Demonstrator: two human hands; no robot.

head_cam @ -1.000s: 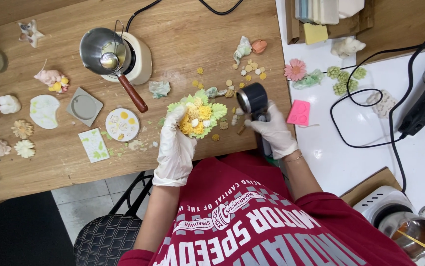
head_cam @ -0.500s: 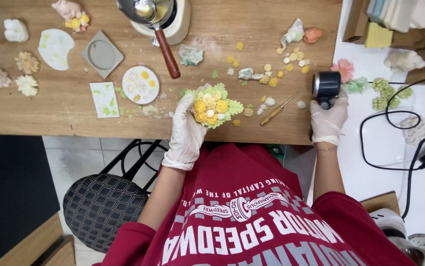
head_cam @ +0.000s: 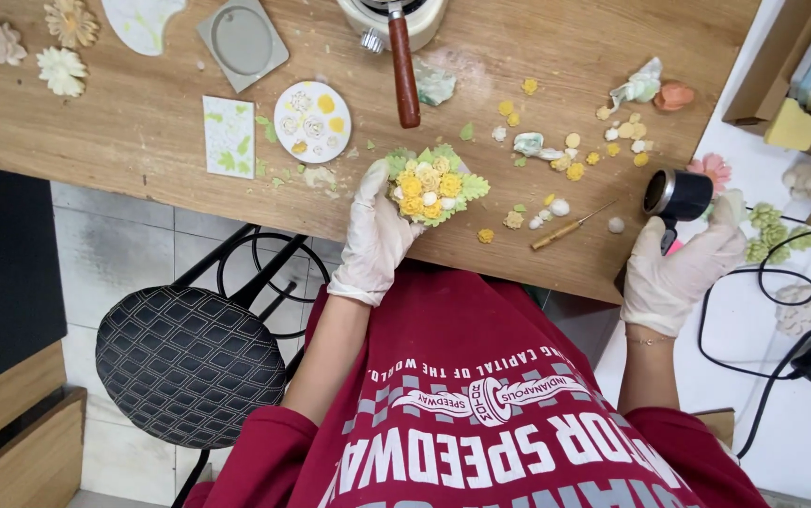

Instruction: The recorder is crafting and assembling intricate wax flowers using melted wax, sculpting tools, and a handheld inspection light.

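Observation:
My left hand point(head_cam: 374, 235), in a white glove, holds a small bouquet of yellow and white flowers with green leaves point(head_cam: 429, 184) just above the front edge of the wooden table point(head_cam: 142, 94). My right hand point(head_cam: 683, 263), also gloved, grips a black tool with a round open mouth point(head_cam: 676, 198) at the table's right end; the mouth points left toward the bouquet. A thin wooden-handled pick point(head_cam: 565, 229) lies on the table between the two hands, among small loose yellow and white flower pieces point(head_cam: 556, 207).
A round white palette point(head_cam: 312, 121), a green-spotted card point(head_cam: 230, 136) and a grey mould point(head_cam: 242, 41) lie at the left. A brown-handled pot point(head_cam: 403, 56) stands at the back. Black cables point(head_cam: 781, 282) cross a white surface at right. A black stool point(head_cam: 189, 362) stands below left.
The view has dropped toward my lap. My right hand has carried the black tool out to the right, away from the bouquet. My left hand keeps hold of the bouquet.

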